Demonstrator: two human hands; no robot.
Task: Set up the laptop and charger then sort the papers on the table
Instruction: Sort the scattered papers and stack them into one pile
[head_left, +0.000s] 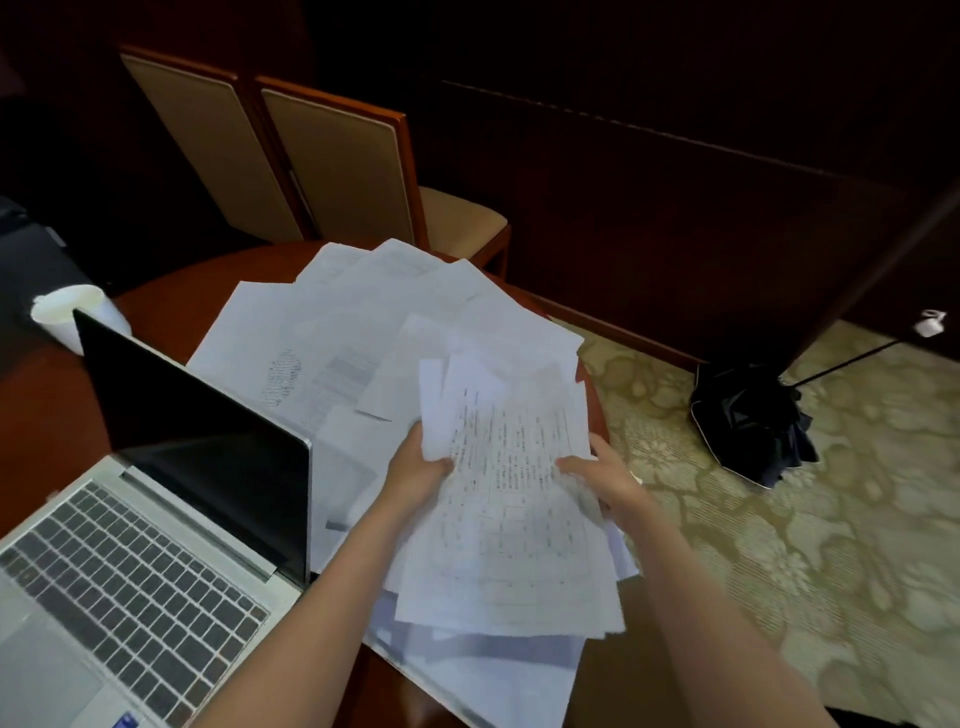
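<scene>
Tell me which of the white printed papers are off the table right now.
The white printed bundle gripped between the left hand and right hand; the other white sheets lie fanned flat on the round brown wooden table.

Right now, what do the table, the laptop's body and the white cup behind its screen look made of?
Table: reddish-brown wood or veneer, going by its smooth, faintly glossy top.
Laptop's body: matte silver, either aluminium or painted plastic; the look leaves that open.
White cup: probably paper, judging by its thin rim and dull surface, though it is blurred.
</scene>
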